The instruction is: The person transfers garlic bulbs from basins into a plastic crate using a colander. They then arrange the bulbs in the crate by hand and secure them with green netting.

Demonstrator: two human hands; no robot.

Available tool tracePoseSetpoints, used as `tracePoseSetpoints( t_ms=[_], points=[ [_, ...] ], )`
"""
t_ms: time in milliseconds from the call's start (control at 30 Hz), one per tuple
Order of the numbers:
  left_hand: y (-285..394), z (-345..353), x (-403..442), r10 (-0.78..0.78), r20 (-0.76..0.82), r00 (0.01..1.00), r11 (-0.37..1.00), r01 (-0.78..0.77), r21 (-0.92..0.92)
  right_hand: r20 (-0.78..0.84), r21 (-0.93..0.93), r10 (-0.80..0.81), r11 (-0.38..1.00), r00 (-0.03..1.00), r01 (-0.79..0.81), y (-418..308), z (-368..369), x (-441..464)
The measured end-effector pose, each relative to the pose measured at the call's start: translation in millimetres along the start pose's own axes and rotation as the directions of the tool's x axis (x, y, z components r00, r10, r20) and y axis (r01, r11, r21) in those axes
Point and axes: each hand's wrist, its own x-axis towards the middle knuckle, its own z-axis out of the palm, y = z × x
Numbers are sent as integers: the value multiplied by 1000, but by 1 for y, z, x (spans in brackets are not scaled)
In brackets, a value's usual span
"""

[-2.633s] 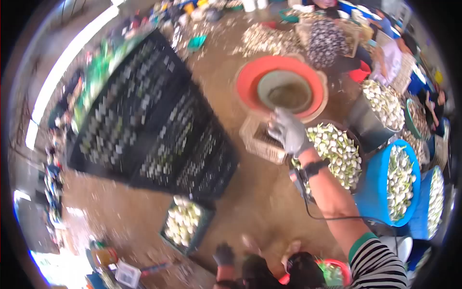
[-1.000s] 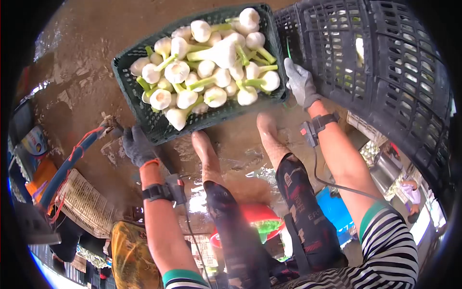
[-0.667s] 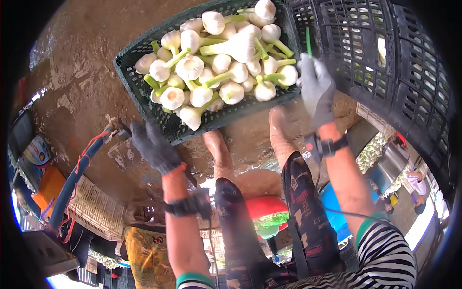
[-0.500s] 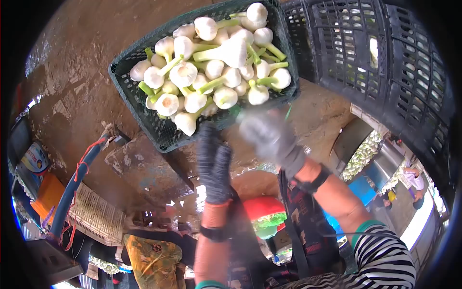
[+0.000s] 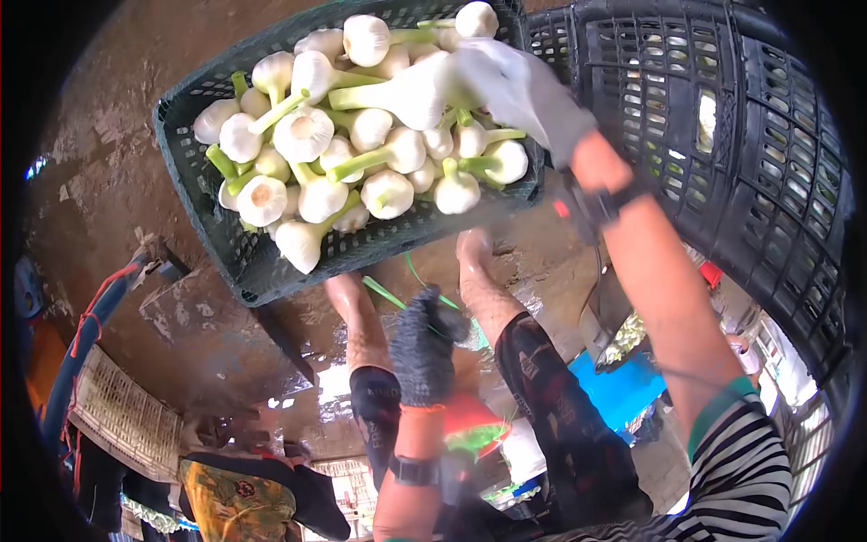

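A dark green mesh crate (image 5: 203,208) full of white garlic bulbs with green stems (image 5: 302,135) sits on the wet floor before my feet. My right hand (image 5: 524,95), in a pale grey glove, is over the crate's right end, against a large garlic bulb (image 5: 420,95). Its fingertips are blurred and partly hidden among the bulbs. Below the crate's near edge, my left hand (image 5: 424,348), in a dark grey glove, is closed around a thin green strip (image 5: 386,292), whose ends stick out past the fingers.
Stacked black slatted crates (image 5: 659,117) with garlic inside stand at the right. A blue pole with red string (image 5: 90,325) slants at the lower left, near a woven basket (image 5: 126,406). Behind my legs are a red basin (image 5: 465,411) and a blue tub (image 5: 619,388).
My right hand has moved up from the crate's near edge onto the garlic. My left hand has dropped a little lower, and the green strip now shows in it. The crate appears further left.
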Motion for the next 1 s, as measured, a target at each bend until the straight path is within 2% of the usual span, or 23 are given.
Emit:
tracePoseSetpoints(
  t_ms=[67,100,133,200,267,300,333,367,500,567,667,700,800,867,933,1000],
  points=[
    [-13,-7,-5,-67,39,997,998,66,16,239,154,151,969,959,-191,-11,3,22],
    [-16,-8,-9,-91,34,995,995,92,-30,368,211,207,931,906,-299,-18,3,27],
    [-17,-9,-7,-97,-6,995,995,97,-37,410,316,135,907,902,-279,-18,1,29],
    [-18,-7,-2,-109,-80,991,994,105,-43,341,226,163,942,926,-250,-12,13,44],
    [-21,-10,3,-80,-57,995,996,77,-52,307,76,196,970,931,-229,-10,18,54],
    [-22,-10,5,-64,-42,997,997,62,-55,171,-137,101,987,980,-78,-14,26,63],
    [-24,-8,6,-86,-32,996,994,84,-64,129,41,272,960,954,-279,-7,26,54],
    [-25,-5,7,-103,-23,994,992,101,-73,87,120,289,947,953,-298,-7,26,43],
    [-31,-4,7,-124,37,992,989,126,-72,16,528,266,817,964,-234,-3,26,23],
    [-34,-3,7,-117,38,992,991,119,-66,-6,705,287,680,958,-199,0,24,12],
    [-39,-6,10,-122,30,992,990,124,-69,-50,910,360,402,931,-107,1,14,-11],
    [-40,-6,11,-128,29,991,989,129,-71,-56,953,412,294,909,-74,2,9,-20],
    [-42,-1,10,-126,22,992,992,126,-27,-182,982,400,125,898,144,11,5,-39],
    [-41,5,9,-131,34,991,991,131,-22,-167,985,378,20,911,172,21,9,-37],
    [-42,7,9,-132,40,990,991,133,-15,-246,965,423,24,872,260,18,18,-32],
    [-43,7,10,-129,45,991,992,129,-7,-304,952,399,111,865,284,9,24,-27]
  ],
)
